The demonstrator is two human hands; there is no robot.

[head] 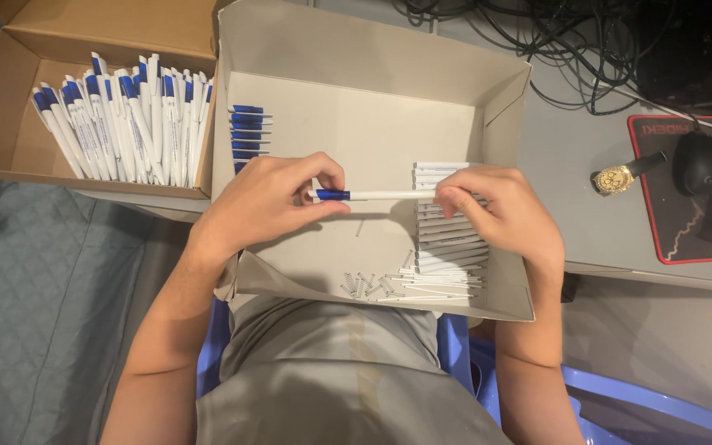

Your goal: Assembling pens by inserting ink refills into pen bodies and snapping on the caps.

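Left hand [269,202] and right hand [500,206] pinch a blue-and-white pen [372,195] over the box's [356,49] open middle; white barrels [447,239] crowd beneath the right.

A slim white pen [377,195] with a blue end lies level, its blue end at nine o'clock and its white barrel toward three o'clock. It is held in the air above the open grey box [356,124], near the box's middle.
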